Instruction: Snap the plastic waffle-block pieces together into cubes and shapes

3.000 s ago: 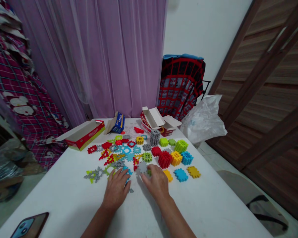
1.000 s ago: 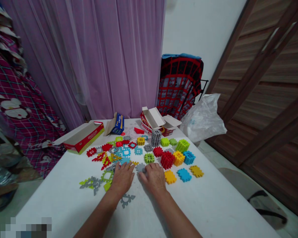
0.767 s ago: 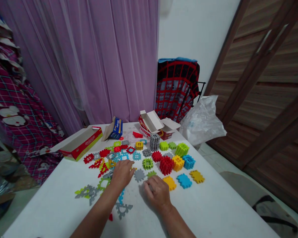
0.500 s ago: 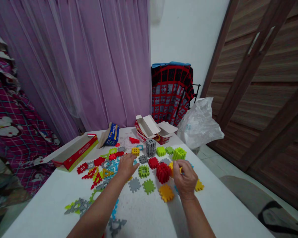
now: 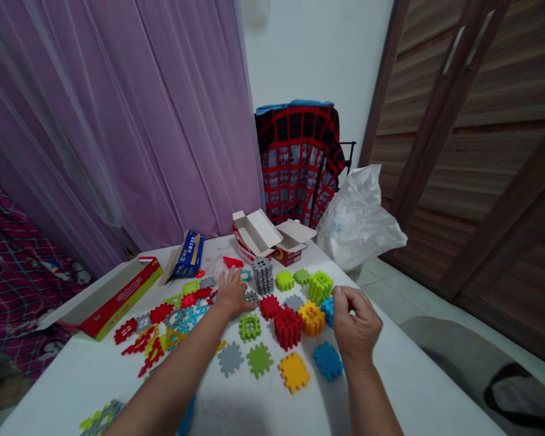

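You're in a home: purple curtains fill the upper left, cartoon-print bedding lies at left, and a wooden wardrobe stands at right.

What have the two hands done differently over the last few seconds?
Both hands left the flat pieces near the table's front edge. The left hand reached farther in, beside the grey stack; the right hand swung right to the blue stack. The stacked blocks and boxes stayed put.

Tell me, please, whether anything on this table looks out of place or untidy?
The long red box hangs over the table's left edge, its end past the rim. Flat pieces lie scattered, while the block stacks are grouped.
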Demonstrator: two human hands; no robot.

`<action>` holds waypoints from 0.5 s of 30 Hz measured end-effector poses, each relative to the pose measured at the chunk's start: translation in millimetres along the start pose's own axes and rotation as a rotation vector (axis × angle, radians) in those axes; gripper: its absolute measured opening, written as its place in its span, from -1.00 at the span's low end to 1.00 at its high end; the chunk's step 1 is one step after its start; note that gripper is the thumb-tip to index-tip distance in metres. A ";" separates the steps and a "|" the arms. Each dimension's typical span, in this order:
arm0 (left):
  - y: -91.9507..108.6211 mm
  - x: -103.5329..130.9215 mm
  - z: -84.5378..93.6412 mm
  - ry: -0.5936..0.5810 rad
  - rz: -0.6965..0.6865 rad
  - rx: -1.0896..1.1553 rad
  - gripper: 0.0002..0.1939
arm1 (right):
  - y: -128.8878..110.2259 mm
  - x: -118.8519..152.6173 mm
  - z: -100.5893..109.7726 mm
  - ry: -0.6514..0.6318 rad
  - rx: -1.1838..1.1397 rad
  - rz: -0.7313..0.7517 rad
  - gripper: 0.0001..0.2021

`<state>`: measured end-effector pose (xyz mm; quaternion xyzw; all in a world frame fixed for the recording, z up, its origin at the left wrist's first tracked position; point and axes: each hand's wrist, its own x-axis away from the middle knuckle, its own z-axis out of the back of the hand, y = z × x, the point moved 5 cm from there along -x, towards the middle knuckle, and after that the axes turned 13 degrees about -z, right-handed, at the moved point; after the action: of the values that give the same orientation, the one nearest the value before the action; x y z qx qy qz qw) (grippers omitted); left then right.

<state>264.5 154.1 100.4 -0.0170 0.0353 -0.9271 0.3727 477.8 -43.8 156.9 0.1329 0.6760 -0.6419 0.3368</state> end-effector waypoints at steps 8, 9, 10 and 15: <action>9.3 -7.2 -2.3 -0.085 -0.035 -0.032 -0.51 | 1.2 -0.9 -0.7 -0.019 0.004 -0.059 -0.73; 8.8 -7.5 -3.3 -0.092 -0.034 -0.030 -0.51 | 1.0 -0.8 -0.9 -0.021 -0.001 -0.060 -0.73; 8.3 -7.7 -4.2 -0.098 -0.034 -0.027 -0.52 | 0.7 -0.6 -1.2 -0.022 -0.008 -0.057 -0.73; 5.7 -8.0 -7.5 -0.121 -0.032 -0.014 -0.52 | 0.4 0.7 -2.4 -0.035 -0.031 -0.039 -0.75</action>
<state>273.8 155.8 92.4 -0.0762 0.0189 -0.9300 0.3591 476.9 -41.6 156.1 0.1033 0.6822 -0.6400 0.3381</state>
